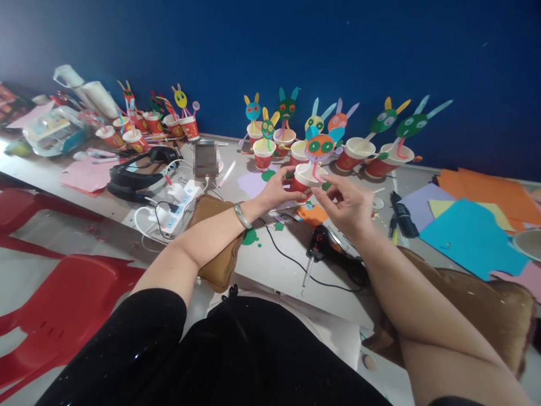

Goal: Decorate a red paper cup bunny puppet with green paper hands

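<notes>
Cup (300, 184) at frame centre, best squeezed lightly, sits grasped by left hand (276, 189), right hand (350, 202) beside it, grip unclear.

One head-worn view, facing forward and down over the table (260, 276)
From the wearer's head height, the camera looks past the black shirt (253, 349), nearest at six o'clock, to the left hand (276, 190) and right hand (349, 204) at middle distance near the dial's centre, then on to the blue wall (270, 45), farthest at twelve. The wide field takes in a red chair (71, 304) at eight o'clock and a brown cushion (477, 313) at four.
</notes>
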Available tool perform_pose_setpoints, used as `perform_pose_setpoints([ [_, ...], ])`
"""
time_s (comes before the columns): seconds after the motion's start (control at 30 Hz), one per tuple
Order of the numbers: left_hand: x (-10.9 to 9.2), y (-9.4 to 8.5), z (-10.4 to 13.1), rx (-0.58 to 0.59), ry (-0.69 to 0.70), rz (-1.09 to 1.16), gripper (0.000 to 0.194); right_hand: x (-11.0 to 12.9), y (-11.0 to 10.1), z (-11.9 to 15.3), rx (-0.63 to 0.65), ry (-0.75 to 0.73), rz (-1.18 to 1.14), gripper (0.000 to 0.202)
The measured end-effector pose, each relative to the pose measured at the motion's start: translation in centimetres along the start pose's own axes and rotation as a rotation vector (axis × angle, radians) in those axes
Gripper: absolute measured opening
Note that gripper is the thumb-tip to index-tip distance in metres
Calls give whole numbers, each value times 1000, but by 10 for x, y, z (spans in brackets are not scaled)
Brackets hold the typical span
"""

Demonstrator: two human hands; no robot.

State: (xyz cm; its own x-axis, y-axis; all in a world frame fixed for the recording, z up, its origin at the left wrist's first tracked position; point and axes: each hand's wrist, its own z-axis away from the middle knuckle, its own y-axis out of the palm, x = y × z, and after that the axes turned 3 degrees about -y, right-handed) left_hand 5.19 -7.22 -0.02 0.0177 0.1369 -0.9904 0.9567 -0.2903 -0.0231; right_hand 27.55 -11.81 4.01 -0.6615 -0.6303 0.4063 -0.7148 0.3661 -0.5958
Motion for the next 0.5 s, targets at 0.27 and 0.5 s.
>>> perform_pose_setpoints([
  [0.27, -1, 2, -1, 32, 23, 0, 97, 6, 1, -2, 96, -4, -23, 32],
  [0.5, -3, 1, 0, 31, -101, -50, 115, -11, -31, -25, 113, 71, 64, 29],
])
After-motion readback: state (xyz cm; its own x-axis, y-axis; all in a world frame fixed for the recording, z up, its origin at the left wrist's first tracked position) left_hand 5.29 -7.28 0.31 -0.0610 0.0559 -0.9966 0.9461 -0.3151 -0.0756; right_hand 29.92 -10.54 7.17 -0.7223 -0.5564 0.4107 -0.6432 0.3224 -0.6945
